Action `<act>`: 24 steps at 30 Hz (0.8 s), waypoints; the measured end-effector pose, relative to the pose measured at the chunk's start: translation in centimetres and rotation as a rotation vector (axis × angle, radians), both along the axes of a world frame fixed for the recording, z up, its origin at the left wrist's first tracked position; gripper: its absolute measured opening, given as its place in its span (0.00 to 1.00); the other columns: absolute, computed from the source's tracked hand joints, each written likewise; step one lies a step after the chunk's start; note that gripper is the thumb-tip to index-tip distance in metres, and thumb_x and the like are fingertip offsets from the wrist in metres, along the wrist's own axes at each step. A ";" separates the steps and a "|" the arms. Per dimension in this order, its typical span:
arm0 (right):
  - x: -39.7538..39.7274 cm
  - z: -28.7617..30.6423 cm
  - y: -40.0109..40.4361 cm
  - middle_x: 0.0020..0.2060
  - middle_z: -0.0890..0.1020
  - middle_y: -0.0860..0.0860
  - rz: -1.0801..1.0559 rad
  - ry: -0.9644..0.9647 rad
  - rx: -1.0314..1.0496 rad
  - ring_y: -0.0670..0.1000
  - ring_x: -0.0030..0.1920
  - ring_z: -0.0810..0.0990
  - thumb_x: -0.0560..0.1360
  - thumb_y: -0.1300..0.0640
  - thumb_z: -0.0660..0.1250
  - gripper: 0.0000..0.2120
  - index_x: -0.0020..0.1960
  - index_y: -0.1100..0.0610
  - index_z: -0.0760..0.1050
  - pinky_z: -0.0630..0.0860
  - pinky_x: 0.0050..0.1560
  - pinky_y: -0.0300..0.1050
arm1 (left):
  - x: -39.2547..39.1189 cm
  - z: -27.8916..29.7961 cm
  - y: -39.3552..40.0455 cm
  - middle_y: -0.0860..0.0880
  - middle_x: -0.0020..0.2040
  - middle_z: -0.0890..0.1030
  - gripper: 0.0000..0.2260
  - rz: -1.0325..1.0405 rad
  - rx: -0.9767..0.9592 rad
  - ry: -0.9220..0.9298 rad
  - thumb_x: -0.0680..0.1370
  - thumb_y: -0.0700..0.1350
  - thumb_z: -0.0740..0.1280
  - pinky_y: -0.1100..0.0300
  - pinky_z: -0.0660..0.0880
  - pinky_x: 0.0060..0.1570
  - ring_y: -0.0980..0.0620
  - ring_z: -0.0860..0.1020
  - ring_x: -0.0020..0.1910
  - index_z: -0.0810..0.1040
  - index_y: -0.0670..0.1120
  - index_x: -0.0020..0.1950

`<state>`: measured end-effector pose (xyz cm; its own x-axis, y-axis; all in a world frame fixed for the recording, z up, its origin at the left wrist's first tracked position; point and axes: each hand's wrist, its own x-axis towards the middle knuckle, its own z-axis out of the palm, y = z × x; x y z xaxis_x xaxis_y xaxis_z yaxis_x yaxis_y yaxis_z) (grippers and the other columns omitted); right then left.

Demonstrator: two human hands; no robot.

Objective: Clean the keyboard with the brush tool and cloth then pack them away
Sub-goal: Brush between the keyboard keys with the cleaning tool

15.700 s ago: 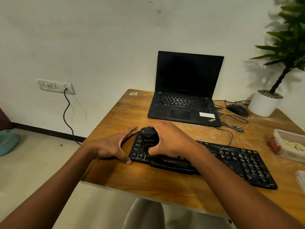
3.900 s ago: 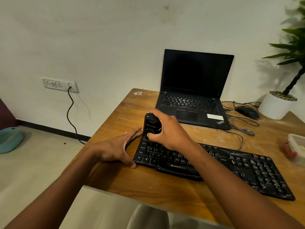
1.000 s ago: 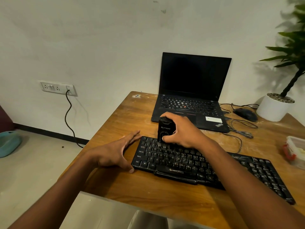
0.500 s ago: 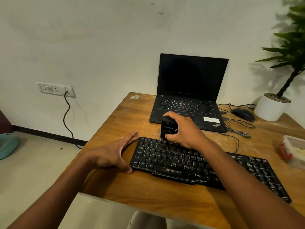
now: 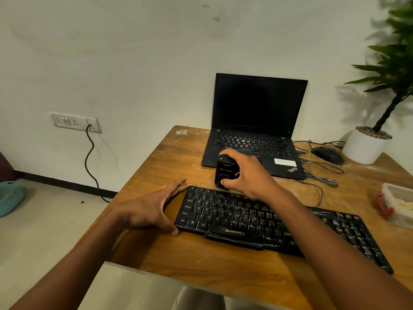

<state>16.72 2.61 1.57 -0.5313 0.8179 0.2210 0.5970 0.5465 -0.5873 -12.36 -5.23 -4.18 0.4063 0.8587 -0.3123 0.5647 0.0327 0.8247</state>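
1. Head camera view: the right hand (image 5: 245, 175) has its fingers wrapped round the upright black brush tool (image 5: 225, 171), which stands at the keyboard's (image 5: 268, 222) far edge, at about 11 o'clock from the keyboard's middle.
2. Flat on the wooden table (image 5: 201, 260), the left hand (image 5: 154, 209) lies with fingers straight, holding nothing, its thumb and fingers against the keyboard's left end at 9 o'clock.
3. To brush well, I would keep that left-hand brace, drag the tool row by row, and sweep the dust toward one edge.
4. A clear plastic container (image 5: 395, 206) with a red clip sits at 3 o'clock, holding something pale; it may be the cloth, but I cannot tell.
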 end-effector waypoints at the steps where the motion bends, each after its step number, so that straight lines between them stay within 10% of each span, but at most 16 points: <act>1: 0.0 0.1 0.0 0.51 0.81 0.44 0.017 0.032 -0.022 0.48 0.46 0.82 0.72 0.58 0.79 0.29 0.66 0.41 0.71 0.81 0.42 0.43 | 0.0 0.0 0.0 0.62 0.82 0.58 0.63 0.001 -0.003 -0.004 0.64 0.46 0.86 0.54 0.66 0.77 0.56 0.62 0.78 0.43 0.66 0.83; 16: -1.5 -0.3 -0.3 0.51 0.82 0.46 0.114 0.056 -0.104 0.45 0.45 0.83 0.70 0.60 0.81 0.28 0.64 0.44 0.73 0.81 0.38 0.39 | 0.0 -0.1 0.0 0.62 0.80 0.59 0.62 0.009 -0.025 -0.034 0.65 0.41 0.85 0.65 0.72 0.68 0.59 0.67 0.74 0.43 0.64 0.83; 24: -2.4 -0.5 -0.1 0.52 0.81 0.47 0.024 -0.015 0.032 0.49 0.47 0.82 0.72 0.59 0.78 0.31 0.69 0.42 0.69 0.84 0.42 0.45 | 0.0 -0.2 -0.1 0.60 0.82 0.58 0.64 0.014 -0.012 -0.028 0.62 0.46 0.86 0.54 0.68 0.76 0.56 0.64 0.77 0.44 0.67 0.82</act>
